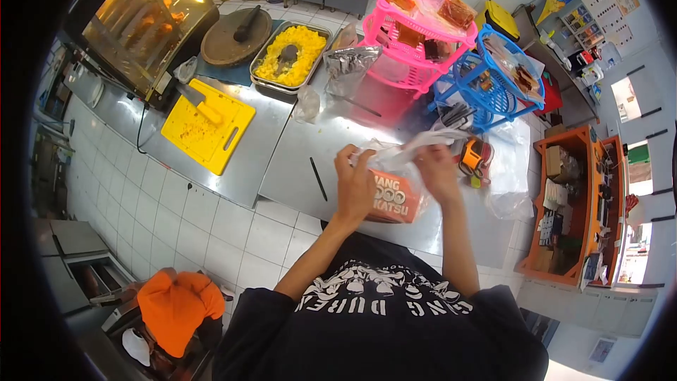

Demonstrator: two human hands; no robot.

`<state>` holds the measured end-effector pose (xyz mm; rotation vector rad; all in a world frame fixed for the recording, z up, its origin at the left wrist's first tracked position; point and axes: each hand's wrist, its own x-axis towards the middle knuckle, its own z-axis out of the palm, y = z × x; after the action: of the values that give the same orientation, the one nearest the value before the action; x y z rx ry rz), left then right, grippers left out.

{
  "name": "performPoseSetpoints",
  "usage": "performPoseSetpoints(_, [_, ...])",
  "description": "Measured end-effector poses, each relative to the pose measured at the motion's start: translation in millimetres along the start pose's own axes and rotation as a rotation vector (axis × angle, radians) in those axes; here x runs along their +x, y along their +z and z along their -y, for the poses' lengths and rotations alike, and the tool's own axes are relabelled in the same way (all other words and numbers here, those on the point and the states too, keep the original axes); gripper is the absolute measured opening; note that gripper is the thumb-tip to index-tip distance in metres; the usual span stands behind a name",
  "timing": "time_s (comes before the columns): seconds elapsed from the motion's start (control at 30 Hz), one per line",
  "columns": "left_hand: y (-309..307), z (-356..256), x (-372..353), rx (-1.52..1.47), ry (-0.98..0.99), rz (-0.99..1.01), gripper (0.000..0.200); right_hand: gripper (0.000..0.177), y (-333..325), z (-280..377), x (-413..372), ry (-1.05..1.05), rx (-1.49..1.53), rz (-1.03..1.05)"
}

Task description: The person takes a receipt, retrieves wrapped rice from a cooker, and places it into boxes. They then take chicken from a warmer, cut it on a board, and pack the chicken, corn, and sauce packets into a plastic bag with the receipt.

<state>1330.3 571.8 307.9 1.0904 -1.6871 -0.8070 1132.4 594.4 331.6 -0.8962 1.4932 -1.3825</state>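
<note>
An orange food box (pixel 395 199) with white lettering stands at the near edge of the steel table, inside a thin, clear-white plastic bag (pixel 405 152). My left hand (pixel 355 180) is at the box's left side, its fingers curled on the top of the bag. On the other side, my right hand (pixel 435 166) is closed on the bag's gathered upper part. A dark, thin stick-like tool (pixel 318 178) lies left of the box. Just right of my right hand sits an orange and black tape dispenser (pixel 475 155).
Pink stacked baskets (pixel 416 25) and a blue basket (pixel 486 77) holding packets stand behind. To the left are a tray of yellow food (pixel 293 56), a yellow cutting board (pixel 211 123) with a knife (pixel 201 104), and a mortar (pixel 233 39). A person in orange (pixel 176 310) is at lower left.
</note>
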Motion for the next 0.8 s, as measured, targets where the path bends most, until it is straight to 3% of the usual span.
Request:
performPoseSetpoints(0.03, [-11,0,0,0.025,-0.018,0.023,0.038,0.017,6,-15,-1,0.057,-0.233,0.113])
performPoseSetpoints(0.07, [-24,-4,4,0.053,-0.036,0.037,0.035,0.028,5,-17,2,0.103,-0.472,0.36])
performPoseSetpoints(0.13, [-48,-24,7,0.136,-0.068,0.041,0.023,0.036,-17,-52,0,-0.096,-0.881,0.531])
performPoseSetpoints(0.17, [-58,-43,12,0.164,0.02,0.003,0.022,0.039,-26,-62,4,-0.211,-1.086,0.614])
performPoseSetpoints(0.2, [-63,-64,14,0.19,0.105,-0.032,0.021,0.049,-28,-53,5,0.018,-1.075,0.715])
performPoseSetpoints(0.23, [-61,-77,13,0.215,0.186,-0.066,0.02,0.048,-18,-35,2,0.059,-1.106,0.726])
performPoseSetpoints(0.3, [-30,-75,6,-0.033,0.165,0.25,0.022,0.047,7,-7,-12,0.147,-1.163,0.745])
performPoseSetpoints(0.33, [-15,-66,0,-0.157,0.16,0.403,0.024,0.043,6,-16,-10,0.107,-1.283,0.878])
performPoseSetpoints(0.43, [36,17,-23,0.123,0.117,0.386,0.022,0.045,16,-43,-22,0.055,-1.371,0.538])
performPoseSetpoints(0.47, [42,29,-16,0.152,0.11,0.396,0.024,0.053,19,-30,-30,0.012,-1.411,0.537])
performPoseSetpoints(0.53, [43,34,-39,0.199,0.023,0.453,0.027,0.055,-2,-50,-46,-0.361,-1.358,0.378])
performPoseSetpoints(0.57, [43,32,-46,0.265,0.075,0.445,0.029,0.056,-7,-58,-51,-0.555,-1.314,0.29])
performPoseSetpoints(0.6, [45,29,-47,0.334,0.141,0.43,0.031,0.054,-13,-62,-64,-0.09,-1.246,0.371])
performPoseSetpoints(0.63, [47,23,-46,0.402,0.21,0.414,0.034,0.052,-20,-66,-77,-0.289,-1.326,0.337])
performPoseSetpoints(0.7, [59,14,-51,0.499,0.134,0.385,0.04,0.049,-36,-74,-99,-0.692,-1.468,0.247])
performPoseSetpoints(0.8, [76,3,-67,0.581,0.07,0.324,0.049,0.044,-46,-41,-119,0.058,-1.283,0.612])
